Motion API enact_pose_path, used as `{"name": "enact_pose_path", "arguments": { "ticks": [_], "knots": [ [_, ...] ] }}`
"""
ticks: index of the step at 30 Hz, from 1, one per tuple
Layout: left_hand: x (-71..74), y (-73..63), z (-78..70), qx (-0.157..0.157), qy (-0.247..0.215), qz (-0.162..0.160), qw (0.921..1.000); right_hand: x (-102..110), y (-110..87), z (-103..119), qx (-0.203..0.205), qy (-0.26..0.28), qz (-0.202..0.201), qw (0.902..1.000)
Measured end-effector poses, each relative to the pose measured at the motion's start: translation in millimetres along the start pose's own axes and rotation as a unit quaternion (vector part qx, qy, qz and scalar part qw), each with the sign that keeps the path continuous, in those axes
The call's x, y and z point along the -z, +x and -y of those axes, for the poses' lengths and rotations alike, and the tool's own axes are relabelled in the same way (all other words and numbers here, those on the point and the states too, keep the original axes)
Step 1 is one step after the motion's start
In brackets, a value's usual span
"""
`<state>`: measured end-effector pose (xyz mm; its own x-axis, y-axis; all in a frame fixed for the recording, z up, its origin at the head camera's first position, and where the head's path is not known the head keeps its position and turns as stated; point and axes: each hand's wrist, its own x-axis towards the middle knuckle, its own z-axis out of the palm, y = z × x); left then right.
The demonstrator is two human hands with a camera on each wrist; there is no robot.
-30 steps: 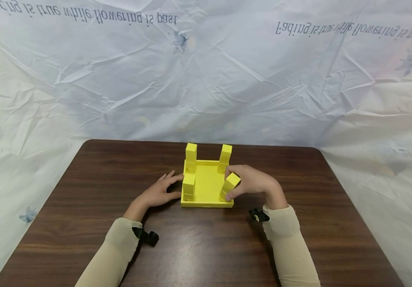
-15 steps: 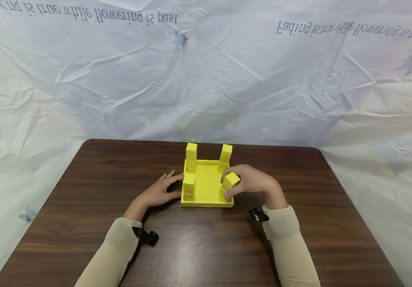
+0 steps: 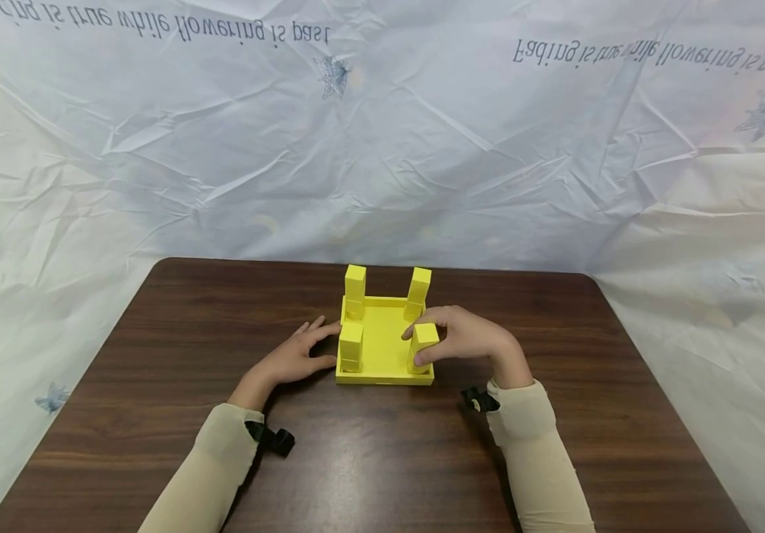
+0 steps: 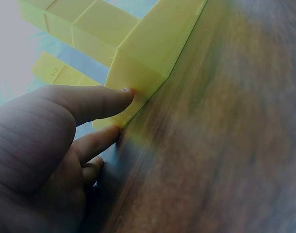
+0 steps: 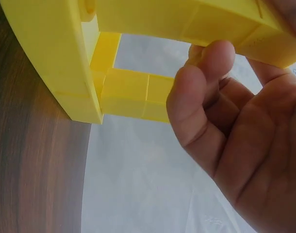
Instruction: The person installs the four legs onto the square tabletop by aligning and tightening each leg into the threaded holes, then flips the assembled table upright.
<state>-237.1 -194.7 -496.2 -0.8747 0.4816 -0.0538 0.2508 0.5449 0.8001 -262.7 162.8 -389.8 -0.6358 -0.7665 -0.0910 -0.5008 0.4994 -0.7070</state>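
A shallow yellow tray-like base (image 3: 382, 344) with a raised rim lies on the table, and a square yellow post stands at each corner. My right hand (image 3: 469, 334) grips the near right post (image 3: 425, 337) between thumb and fingers; that post now stands nearly upright. In the right wrist view the fingers curl against the post (image 5: 187, 24). My left hand (image 3: 297, 355) is spread beside the base's left side, near the front left post (image 3: 351, 344). Its thumb and a fingertip touch the base's outer wall (image 4: 138, 73) in the left wrist view.
The back left post (image 3: 355, 289) and back right post (image 3: 419, 290) rise from the far corners. Dark brown wooden table (image 3: 369, 451) surrounds the base. A wrinkled white printed sheet (image 3: 382, 148) hangs behind the table's far edge.
The near right post has gone from leaning rightward to nearly upright, its top moving left. My right hand's fingers shifted slightly left with it. The left hand and base look still.
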Motion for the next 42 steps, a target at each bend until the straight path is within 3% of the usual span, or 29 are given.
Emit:
{"name": "enact_pose_path", "arguments": {
  "ticks": [20,33,37,42],
  "knots": [
    [1.3,0.8,-1.2,-0.001,0.001,0.001,1.0,2.7,0.7,0.3,0.002,-0.008,0.022,0.9997],
    [0.6,1.2,-0.2,-0.008,0.006,0.001,1.0,3.5,-3.4,1.4,-0.042,0.068,0.044,0.9958],
    [0.2,0.7,-0.5,-0.005,0.004,0.0,1.0,2.9,-2.6,1.7,-0.049,0.067,0.039,0.9958],
    [-0.3,-0.3,-0.7,-0.001,0.005,-0.001,1.0,1.0,0.2,1.0,-0.053,0.026,0.009,0.9982]
  ]
}}
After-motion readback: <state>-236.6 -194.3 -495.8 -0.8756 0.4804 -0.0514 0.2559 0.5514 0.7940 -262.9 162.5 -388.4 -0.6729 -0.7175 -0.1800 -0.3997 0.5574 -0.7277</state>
